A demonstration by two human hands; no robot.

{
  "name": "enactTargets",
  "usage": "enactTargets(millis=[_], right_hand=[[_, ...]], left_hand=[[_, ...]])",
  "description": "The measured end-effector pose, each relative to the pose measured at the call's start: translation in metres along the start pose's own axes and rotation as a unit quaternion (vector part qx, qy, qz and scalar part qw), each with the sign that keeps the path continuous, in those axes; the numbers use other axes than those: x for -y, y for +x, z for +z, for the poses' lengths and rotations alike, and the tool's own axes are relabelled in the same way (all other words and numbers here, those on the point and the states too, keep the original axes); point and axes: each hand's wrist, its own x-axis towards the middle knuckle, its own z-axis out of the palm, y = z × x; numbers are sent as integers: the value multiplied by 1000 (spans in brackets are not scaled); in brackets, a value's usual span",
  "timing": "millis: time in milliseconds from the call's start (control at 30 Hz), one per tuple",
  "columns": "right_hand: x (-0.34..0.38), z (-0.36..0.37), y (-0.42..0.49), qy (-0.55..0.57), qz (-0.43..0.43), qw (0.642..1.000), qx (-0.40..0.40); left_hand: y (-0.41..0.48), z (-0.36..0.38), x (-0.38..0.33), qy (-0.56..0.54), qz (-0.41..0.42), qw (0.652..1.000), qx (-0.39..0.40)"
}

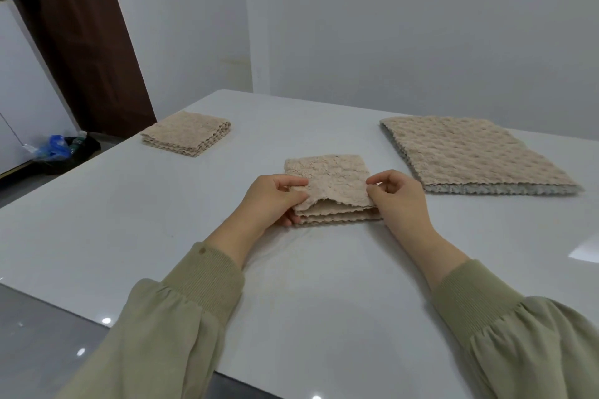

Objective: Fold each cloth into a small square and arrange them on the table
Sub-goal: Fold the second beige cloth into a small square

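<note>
A beige textured cloth (pixel 330 183), folded into several layers, lies at the middle of the white table (pixel 162 220). My left hand (pixel 275 201) pinches its left edge, thumb on top and fingers under the top layer. My right hand (pixel 395 201) pinches the right edge of that same top layer. Far left lies another beige cloth (pixel 186 133), folded into a small square. At the far right a flat stack of unfolded beige cloths (pixel 470 155) rests on the table.
The table's left edge drops to a grey floor (pixel 32 334). Blue plastic and bottles (pixel 58 146) lie on the floor by a dark brown door (pixel 81 36). White walls stand behind the table.
</note>
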Motion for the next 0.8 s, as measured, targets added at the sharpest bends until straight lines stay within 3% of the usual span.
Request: enactTargets(millis=[367,500,600,667,800], right_hand=[[-7,2,2,-150,-29,988,11],[-7,1,2,-227,-49,972,35],[-7,-2,2,-236,-59,969,45],[-7,-4,3,-238,-66,968,51],[-6,-8,4,-232,-78,967,66]], left_hand=[[7,-1,6,176,48,983,-17],[5,0,5,345,107,931,-50],[6,1,8,406,225,882,-80],[8,3,9,399,293,867,-56],[13,8,14,469,251,844,74]])
